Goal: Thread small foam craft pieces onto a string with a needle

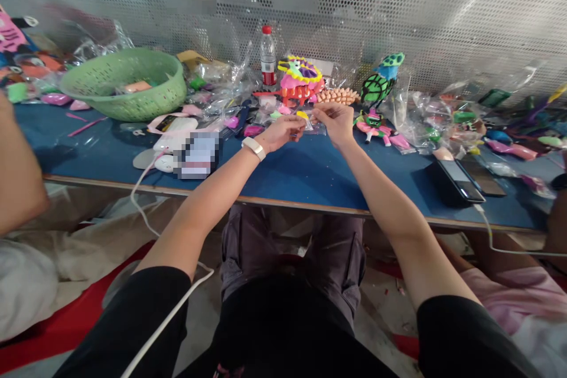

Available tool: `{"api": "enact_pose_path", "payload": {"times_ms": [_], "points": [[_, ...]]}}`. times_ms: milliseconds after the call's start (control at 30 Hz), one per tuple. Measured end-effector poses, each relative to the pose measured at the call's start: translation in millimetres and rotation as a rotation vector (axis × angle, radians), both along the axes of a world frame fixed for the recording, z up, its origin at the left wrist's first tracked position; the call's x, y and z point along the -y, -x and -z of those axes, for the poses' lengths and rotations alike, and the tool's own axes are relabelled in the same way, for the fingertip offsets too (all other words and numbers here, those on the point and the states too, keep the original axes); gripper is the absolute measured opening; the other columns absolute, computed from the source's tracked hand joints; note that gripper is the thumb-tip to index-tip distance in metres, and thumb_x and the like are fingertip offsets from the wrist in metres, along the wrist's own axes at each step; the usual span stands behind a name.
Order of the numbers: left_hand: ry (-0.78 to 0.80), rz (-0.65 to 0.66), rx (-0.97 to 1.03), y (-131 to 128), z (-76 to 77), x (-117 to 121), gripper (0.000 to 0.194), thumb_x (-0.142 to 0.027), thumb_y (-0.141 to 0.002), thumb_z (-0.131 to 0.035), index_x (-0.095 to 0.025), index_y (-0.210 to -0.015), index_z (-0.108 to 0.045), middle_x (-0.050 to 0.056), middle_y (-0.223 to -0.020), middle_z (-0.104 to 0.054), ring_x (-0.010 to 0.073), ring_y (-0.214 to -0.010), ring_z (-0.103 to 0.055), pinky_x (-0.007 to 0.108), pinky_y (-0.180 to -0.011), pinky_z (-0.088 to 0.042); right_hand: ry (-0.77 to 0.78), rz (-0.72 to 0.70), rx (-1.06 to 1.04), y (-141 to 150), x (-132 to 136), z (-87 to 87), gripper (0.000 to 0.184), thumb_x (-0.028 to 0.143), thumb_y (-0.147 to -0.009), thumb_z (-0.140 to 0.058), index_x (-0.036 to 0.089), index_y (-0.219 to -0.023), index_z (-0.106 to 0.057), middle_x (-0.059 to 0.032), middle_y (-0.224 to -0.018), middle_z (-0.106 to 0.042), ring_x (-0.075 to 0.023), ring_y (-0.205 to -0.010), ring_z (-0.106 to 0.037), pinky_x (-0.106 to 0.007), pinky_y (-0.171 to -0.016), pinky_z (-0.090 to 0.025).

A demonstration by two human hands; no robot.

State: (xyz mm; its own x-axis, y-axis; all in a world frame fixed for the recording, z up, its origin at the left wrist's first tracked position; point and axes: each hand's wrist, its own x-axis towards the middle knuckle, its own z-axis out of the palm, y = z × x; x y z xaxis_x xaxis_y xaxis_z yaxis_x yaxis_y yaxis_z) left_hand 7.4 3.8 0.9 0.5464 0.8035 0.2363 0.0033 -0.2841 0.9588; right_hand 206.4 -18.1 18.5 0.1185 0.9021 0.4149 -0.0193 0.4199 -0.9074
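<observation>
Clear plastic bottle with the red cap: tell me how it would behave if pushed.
The red-capped bottle would probably tip easily, standing tall and narrow. Once down, its rounded body might roll, though the clear plastic bags beside it could stop it.

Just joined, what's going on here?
A person at a blue table has both bare hands close together over small bright pieces and clear wrappers. The left hand is beside a small yellow piece, and the right hand has its fingers bent just across from it. Whatever either hand grips is too small to tell. Beyond the hands stand a pink-and-yellow figure and a red-capped bottle; a green basket is off to the left.
</observation>
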Motion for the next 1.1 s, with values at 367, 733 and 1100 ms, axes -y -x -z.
{"api": "enact_pose_path", "payload": {"times_ms": [367,733,1100], "points": [[-0.865,-0.442,-0.441,2,6.9,-1,0.05,-0.062,-0.117,-0.053,-0.024,-0.105,-0.084,0.011,-0.11,-0.082,0.0276,-0.102,-0.077,0.043,-0.097,-0.057,0.097,0.104,-0.096,4,-18,22.0,0.017,0.029,-0.083,-0.095,0.025,-0.087,-0.079,-0.0011,-0.081,-0.08,-0.02,-0.086,-0.083,-0.039,-0.092,-0.072],[-0.986,-0.529,-0.519,-8,9.0,3,0.042,-0.041,-0.122,-0.042,-0.025,-0.116,-0.08,0.014,-0.117,-0.08,0.0303,-0.11,-0.076,0.047,-0.102,-0.054,0.2,0.128,-0.215,9,-22,27.7,0.023,0.034,-0.084,-0.099,0.027,-0.086,-0.077,-0.0007,-0.088,-0.083,-0.02,-0.095,-0.085,-0.036,-0.097,-0.074],[-0.719,-0.525,-0.235,-16,14.4,-7,0.041,-0.052,-0.119,-0.056,-0.021,-0.104,-0.079,0.011,-0.103,-0.082,0.0214,-0.086,-0.073,0.035,-0.086,-0.057,-0.18,0.18,-0.074,11,-29,41.2,0.037,0.06,-0.09,-0.094,0.025,-0.098,-0.083,-0.0039,-0.093,-0.085,-0.0256,-0.098,-0.088,-0.044,-0.095,-0.074]]}}
